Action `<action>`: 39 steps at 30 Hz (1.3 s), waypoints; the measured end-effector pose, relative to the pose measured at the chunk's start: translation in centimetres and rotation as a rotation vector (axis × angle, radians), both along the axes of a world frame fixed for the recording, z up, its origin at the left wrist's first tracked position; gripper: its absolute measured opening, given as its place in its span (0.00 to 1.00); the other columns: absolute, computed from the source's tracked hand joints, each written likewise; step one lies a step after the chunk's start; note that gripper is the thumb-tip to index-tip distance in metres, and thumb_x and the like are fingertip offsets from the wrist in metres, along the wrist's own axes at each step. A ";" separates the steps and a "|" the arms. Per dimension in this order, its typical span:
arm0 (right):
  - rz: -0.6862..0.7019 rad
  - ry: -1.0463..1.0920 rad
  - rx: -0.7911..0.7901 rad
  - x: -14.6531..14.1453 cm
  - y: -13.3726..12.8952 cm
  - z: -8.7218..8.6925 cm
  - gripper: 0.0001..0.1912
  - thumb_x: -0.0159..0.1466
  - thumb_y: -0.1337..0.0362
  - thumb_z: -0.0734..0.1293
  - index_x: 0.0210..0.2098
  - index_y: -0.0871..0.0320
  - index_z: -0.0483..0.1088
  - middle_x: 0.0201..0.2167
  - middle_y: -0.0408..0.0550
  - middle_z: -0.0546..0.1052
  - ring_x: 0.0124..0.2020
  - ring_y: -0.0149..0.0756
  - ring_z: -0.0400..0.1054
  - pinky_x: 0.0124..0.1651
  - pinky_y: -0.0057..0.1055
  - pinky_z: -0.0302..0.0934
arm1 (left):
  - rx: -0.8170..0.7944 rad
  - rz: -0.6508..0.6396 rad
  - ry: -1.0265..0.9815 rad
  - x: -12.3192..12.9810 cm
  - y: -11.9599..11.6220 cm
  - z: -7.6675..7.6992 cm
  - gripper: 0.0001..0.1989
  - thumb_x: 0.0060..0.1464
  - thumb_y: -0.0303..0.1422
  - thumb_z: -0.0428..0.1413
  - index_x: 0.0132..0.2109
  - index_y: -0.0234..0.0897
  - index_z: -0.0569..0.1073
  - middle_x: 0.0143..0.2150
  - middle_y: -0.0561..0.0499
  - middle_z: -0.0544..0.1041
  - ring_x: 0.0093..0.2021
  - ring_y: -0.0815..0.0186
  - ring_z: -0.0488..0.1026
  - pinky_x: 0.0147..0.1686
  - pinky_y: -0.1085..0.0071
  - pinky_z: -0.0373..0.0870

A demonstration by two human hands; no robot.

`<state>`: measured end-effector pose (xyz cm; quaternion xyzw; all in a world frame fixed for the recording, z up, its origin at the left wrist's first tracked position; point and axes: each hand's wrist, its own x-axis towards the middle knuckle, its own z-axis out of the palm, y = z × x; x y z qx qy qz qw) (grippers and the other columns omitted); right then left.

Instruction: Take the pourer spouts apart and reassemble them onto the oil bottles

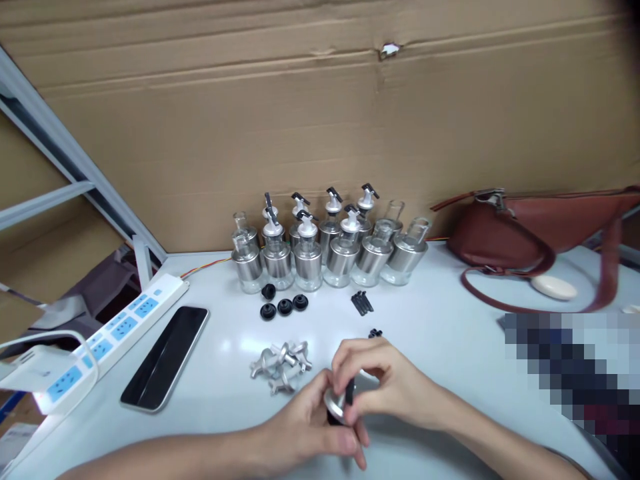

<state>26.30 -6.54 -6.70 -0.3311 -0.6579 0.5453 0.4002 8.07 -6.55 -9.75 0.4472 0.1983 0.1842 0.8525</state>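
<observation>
Near the front of the table, my left hand point(313, 427) holds a silver pourer top point(336, 404) with a black part beneath it. My right hand point(383, 380) pinches a small black lever point(350, 391) against that top. To the left lies a heap of silver pourer parts point(285, 363). Several black stoppers point(285, 307) sit behind it, and black levers point(362, 303) lie to their right. Small black pieces point(375, 333) are just behind my right hand. Glass bottles with silver bands point(308, 263) stand in rows at the back; some carry pourer tops, others have bare necks.
A power strip point(113, 340) with a plugged-in white charger and a black phone point(166, 358) lie on the left. A red-brown bag point(530, 230) with its strap and a white oval object point(554, 287) are at the right. Cardboard point(300, 133) rises behind the table.
</observation>
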 end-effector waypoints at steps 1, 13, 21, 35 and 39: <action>0.011 -0.028 0.056 0.1 -0.1 0.0 0.10 0.53 0.61 0.77 0.31 0.59 0.80 0.31 0.48 0.76 0.31 0.30 0.71 0.34 0.23 0.66 | 0.000 -0.006 0.010 0.0 0.0 0.1 0.34 0.40 0.48 0.69 0.47 0.35 0.63 0.33 0.50 0.73 0.27 0.69 0.73 0.32 0.72 0.67; -0.241 -0.610 0.899 0.0 -0.5 -0.5 0.30 0.71 0.47 0.51 0.24 0.60 0.67 0.20 0.45 0.68 0.24 0.32 0.57 0.32 0.32 0.52 | 0.082 0.015 0.083 -0.1 -0.1 -0.1 0.30 0.40 0.53 0.66 0.37 0.35 0.63 0.27 0.52 0.72 0.24 0.72 0.69 0.28 0.75 0.65; -0.258 -0.713 1.066 -0.6 -1.2 0.2 0.33 0.73 0.51 0.44 0.30 0.63 0.70 0.22 0.47 0.70 0.25 0.35 0.57 0.34 0.35 0.47 | 0.304 -0.143 0.227 -0.3 0.2 1.7 0.18 0.49 0.45 0.60 0.27 0.32 0.69 0.22 0.55 0.65 0.23 0.72 0.60 0.25 0.75 0.58; -0.213 -0.499 1.162 -1.0 -1.7 0.2 0.31 0.73 0.67 0.40 0.17 0.56 0.57 0.13 0.41 0.58 0.18 0.32 0.47 0.26 0.33 0.47 | 0.629 -0.413 0.214 -0.1 0.1 0.5 0.14 0.53 0.39 0.53 0.26 0.39 0.58 0.24 0.56 0.58 0.27 0.69 0.58 0.31 0.72 0.59; -0.280 -0.476 1.074 -0.5 -1.2 0.9 0.26 0.73 0.66 0.45 0.22 0.56 0.60 0.15 0.42 0.63 0.19 0.32 0.51 0.27 0.31 0.50 | 0.497 -0.262 0.351 -0.5 -0.2 1.1 0.13 0.48 0.38 0.59 0.31 0.39 0.61 0.26 0.57 0.62 0.27 0.70 0.59 0.28 0.75 0.57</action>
